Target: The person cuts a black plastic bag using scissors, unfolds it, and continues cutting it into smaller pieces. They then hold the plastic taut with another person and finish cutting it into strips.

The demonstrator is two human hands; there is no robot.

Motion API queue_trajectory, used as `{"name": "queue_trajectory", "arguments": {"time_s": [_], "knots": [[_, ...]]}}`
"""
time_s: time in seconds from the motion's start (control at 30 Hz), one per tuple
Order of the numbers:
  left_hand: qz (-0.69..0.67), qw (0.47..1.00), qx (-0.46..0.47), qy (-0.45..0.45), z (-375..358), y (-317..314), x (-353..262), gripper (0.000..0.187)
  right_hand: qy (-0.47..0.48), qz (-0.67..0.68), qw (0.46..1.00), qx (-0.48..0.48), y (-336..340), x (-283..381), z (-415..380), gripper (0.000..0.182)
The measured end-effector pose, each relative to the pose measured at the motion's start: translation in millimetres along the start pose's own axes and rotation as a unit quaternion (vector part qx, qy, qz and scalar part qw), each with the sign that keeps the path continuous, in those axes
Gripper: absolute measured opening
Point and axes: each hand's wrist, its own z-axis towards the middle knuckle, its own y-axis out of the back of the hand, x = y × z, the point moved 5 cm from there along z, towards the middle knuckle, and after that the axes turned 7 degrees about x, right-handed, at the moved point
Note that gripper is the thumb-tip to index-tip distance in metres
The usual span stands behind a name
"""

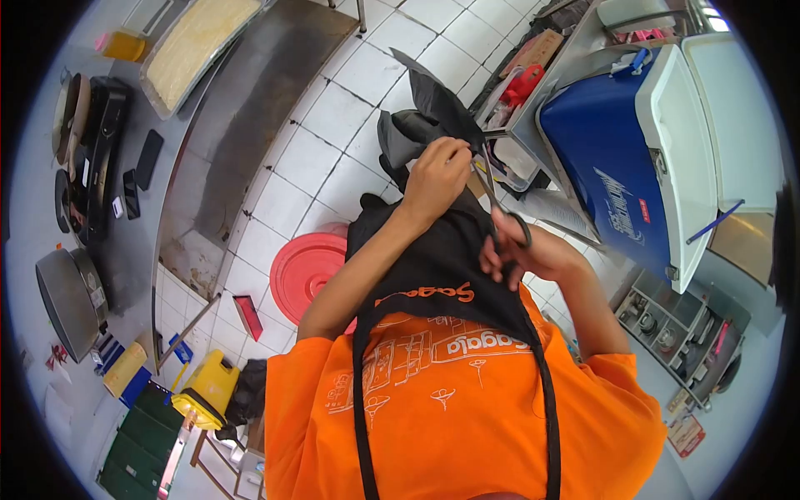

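My left hand [437, 179] is closed in a pinch on the edge of a black plastic sheet [437, 96], which stands up past the fingers and hangs in folds in front of my apron. In my right hand [537, 246] is a pair of scissors [493, 193] with dark handles. Its blades point away from me, up along the sheet and close to my left fingertips. A black apron [425, 250] with orange lettering covers the lap below both hands. Part of the plastic is hidden behind the left hand.
A red lidded bucket [304, 271] stands on the tiled floor at left. To the right, a blue cooler box [596, 150] with its white lid raised sits near a metal shelf. A steel counter [158, 162] at left holds phones, a stove and a tray [196, 50].
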Motion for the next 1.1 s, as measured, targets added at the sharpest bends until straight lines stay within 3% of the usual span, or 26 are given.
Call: {"name": "queue_trajectory", "arguments": {"time_s": [0.03,0.1,0.2,0.23,0.37,0.43,0.47,0.53,0.57,0.63,0.67,0.7,0.73,0.77,0.83,0.87,0.9,0.97,1.0,1.03,1.1], "knots": [[-0.02,1.0,-0.003,0.023,-3,-1,8,0.01,-0.009,-0.003,1.0,0.003,2,1,-12,0.078],[-0.033,0.998,-0.014,0.052,-7,2,17,0.008,0.022,-0.12,0.989,-0.081,12,21,-33,0.069],[-0.017,0.999,-0.013,0.046,-15,11,19,0.01,0.154,-0.105,0.938,-0.292,50,66,-6,0.063],[-0.005,1.0,-0.003,0.023,-20,12,13,0.011,0.183,-0.112,0.913,-0.346,58,92,10,0.063],[0.002,0.999,0.049,-0.006,-35,16,-5,0.012,0.215,-0.329,0.831,-0.394,155,140,160,0.052],[0.013,0.999,0.044,-0.012,-41,20,-7,0.012,0.07,-0.345,0.857,-0.376,163,153,197,0.049],[0.019,0.999,0.04,-0.01,-45,23,-8,0.014,0.075,-0.355,0.854,-0.372,169,159,212,0.049],[0.027,0.999,0.023,0.009,-52,30,-8,0.014,-0.046,-0.414,0.845,-0.335,183,152,242,0.054],[0.032,0.999,0.008,0.021,-57,35,-7,0.014,-0.048,-0.432,0.839,-0.328,184,148,250,0.054],[0.026,0.997,-0.022,0.066,-65,44,-2,0.013,0.112,-0.332,0.878,-0.326,184,151,254,0.046],[0.032,0.996,-0.041,0.077,-73,46,1,0.013,0.192,-0.317,0.868,-0.33,182,163,252,0.039],[-0.028,0.984,-0.051,0.167,-84,44,12,0.016,0.19,-0.335,0.865,-0.321,182,178,257,0.039],[-0.093,0.962,-0.06,0.251,-94,41,21,0.02,0.332,-0.314,0.831,-0.319,179,205,253,0.034],[-0.097,0.959,-0.075,0.255,-95,45,21,0.02,0.465,-0.283,0.779,-0.311,163,226,235,0.03],[-0.233,0.896,-0.188,0.329,-107,53,28,0.028,0.499,-0.266,0.767,-0.303,130,264,190,0.023],[-0.261,0.882,-0.226,0.322,-114,50,33,0.036,0.536,-0.285,0.737,-0.298,114,281,168,0.023],[-0.363,0.821,-0.28,0.341,-121,44,35,0.038,0.573,-0.303,0.704,-0.29,97,297,146,0.023],[-0.554,0.652,-0.32,0.407,-131,37,44,0.036,0.571,-0.302,0.711,-0.277,64,314,99,0.032],[-0.628,0.565,-0.32,0.428,-129,36,43,0.04,0.572,-0.32,0.699,-0.285,54,320,79,0.032],[-0.638,0.561,-0.321,0.418,-123,42,43,0.04,0.572,-0.337,0.687,-0.294,43,322,59,0.032],[-0.806,0.39,-0.206,0.394,-101,35,32,0.045,0.566,-0.363,0.651,-0.353,18,320,23,0.032]]}}
